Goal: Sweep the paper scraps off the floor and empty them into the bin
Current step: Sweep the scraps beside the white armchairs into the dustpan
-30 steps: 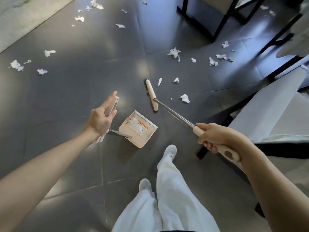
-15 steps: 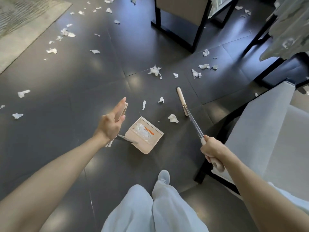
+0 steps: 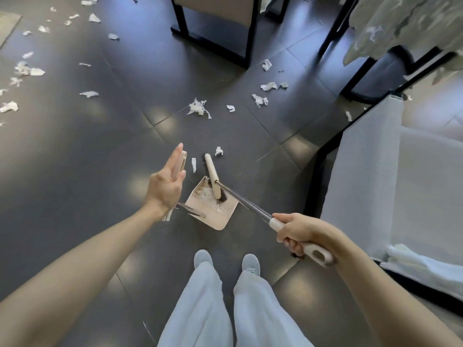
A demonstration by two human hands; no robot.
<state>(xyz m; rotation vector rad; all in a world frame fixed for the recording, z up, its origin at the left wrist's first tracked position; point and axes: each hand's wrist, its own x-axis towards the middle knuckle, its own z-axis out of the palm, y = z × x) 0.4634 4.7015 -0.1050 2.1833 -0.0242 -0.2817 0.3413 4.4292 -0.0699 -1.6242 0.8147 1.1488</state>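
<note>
Judging by how things lie, I'd put this job in its early part. My left hand (image 3: 165,189) has a released grip: the fingers lie straight along the dustpan handle (image 3: 183,159), steadying it rather than clasping it. My right hand (image 3: 298,231) is clenched round the cream end of the broom (image 3: 245,205). The dustpan (image 3: 215,217) sits on the floor (image 3: 100,151) just ahead of my feet. The broom head (image 3: 212,175) rests across the dustpan's mouth, its bristles reaching inside. A little white paper shows inside the dustpan against its back wall, so at least one small sweep looks done. Two near scraps (image 3: 218,151) lie just beyond the dustpan's mouth and look like the next to be gathered. A bigger torn piece (image 3: 198,108) lies further beyond. A cluster of scraps (image 3: 259,99) lies beyond the dustpan to the right, near the black chair legs (image 3: 248,46). Many more scraps (image 3: 27,70) are strewn well off to the far left of the dustpan. Most of the sweeping is left, I reckon, and so is the emptying. No bin is in view.
</note>
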